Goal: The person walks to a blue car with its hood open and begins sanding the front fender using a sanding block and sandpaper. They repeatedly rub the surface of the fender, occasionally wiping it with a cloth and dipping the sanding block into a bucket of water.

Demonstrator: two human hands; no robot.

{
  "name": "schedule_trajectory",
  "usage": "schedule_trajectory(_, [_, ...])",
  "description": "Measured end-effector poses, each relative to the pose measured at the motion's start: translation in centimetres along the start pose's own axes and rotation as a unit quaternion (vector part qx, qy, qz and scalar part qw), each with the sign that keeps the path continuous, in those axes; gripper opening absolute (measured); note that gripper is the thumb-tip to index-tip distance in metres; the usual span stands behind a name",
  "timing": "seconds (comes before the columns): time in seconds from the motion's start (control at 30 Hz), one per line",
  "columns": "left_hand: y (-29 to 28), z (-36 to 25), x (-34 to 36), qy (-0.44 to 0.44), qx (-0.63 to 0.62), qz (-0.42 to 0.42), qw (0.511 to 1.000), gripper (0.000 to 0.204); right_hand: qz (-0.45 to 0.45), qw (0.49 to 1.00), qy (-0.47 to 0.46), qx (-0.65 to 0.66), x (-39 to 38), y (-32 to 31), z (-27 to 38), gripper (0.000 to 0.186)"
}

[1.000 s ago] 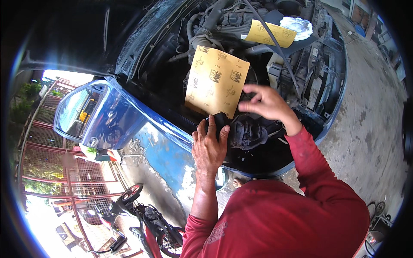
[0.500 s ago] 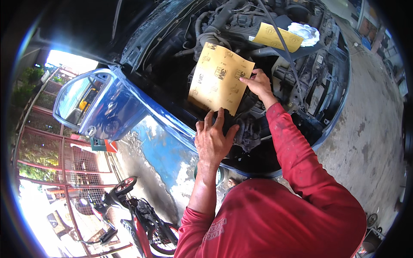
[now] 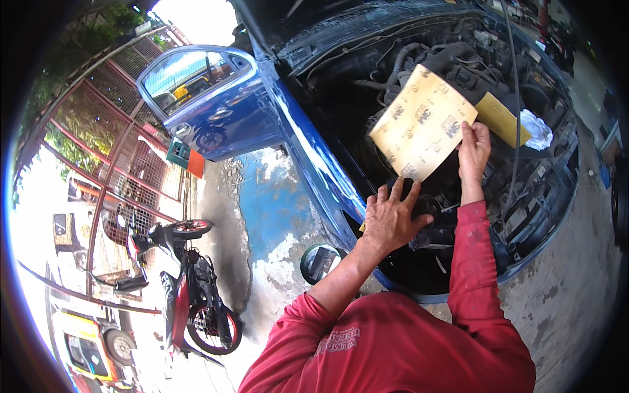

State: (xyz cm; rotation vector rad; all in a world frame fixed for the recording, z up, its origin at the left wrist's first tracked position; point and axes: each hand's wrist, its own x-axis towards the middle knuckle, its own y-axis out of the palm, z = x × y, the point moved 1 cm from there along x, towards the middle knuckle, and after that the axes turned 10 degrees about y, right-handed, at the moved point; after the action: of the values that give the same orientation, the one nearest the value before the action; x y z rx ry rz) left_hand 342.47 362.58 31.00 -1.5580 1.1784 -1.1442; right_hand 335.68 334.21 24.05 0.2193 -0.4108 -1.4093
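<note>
A tan sheet of sandpaper [image 3: 422,121], its printed back facing up, hangs tilted over the car's engine bay. My right hand [image 3: 473,154] pinches it at its right edge, thumb on top. Close to the sheet's lower corner is my left hand [image 3: 396,216], fingers spread and palm down. Whether its fingertips touch the paper, I cannot tell. A small yellow edge shows beside that palm; the rest is hidden. Farther right, a second tan sheet [image 3: 501,121] lies over the engine bay beside a crumpled white cloth or plastic wad [image 3: 536,130].
A thin prop rod [image 3: 514,85] crosses the engine bay [image 3: 452,62] under the raised hood. Along the left runs the blue fender [image 3: 314,154], with an open car door [image 3: 216,108] beyond. A bucket [image 3: 308,265] stands by the fender; a motorcycle [image 3: 190,288] is parked at left.
The whole view has swung left, so the car and my hands appear farther right. The sheet stays in my right hand and is tilted more. My left hand's fingers remain spread.
</note>
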Motion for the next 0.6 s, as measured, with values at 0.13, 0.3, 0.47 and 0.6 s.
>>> schedule_trajectory(0.13, [0.4,0.0,-0.2,0.014,0.051,-0.055,0.997,0.085,0.0,0.986,-0.163,0.019,0.3,1.1,5.3,0.016])
schedule_trajectory(0.3, [0.2,1.1,-0.2,0.034,0.017,-0.058,0.998,0.086,0.021,0.971,-0.236,0.036,-1.7,2.9,11.6,0.017])
schedule_trajectory(0.47, [-2.9,3.5,0.5,0.052,-0.065,-0.15,0.985,0.087,0.072,0.959,-0.266,0.071,-5.0,5.7,16.4,0.014])
schedule_trajectory(0.6, [-7.7,8.8,-0.8,0.063,-0.181,-0.323,0.927,0.101,0.108,0.952,-0.268,0.105,-8.7,7.7,19.6,0.013])
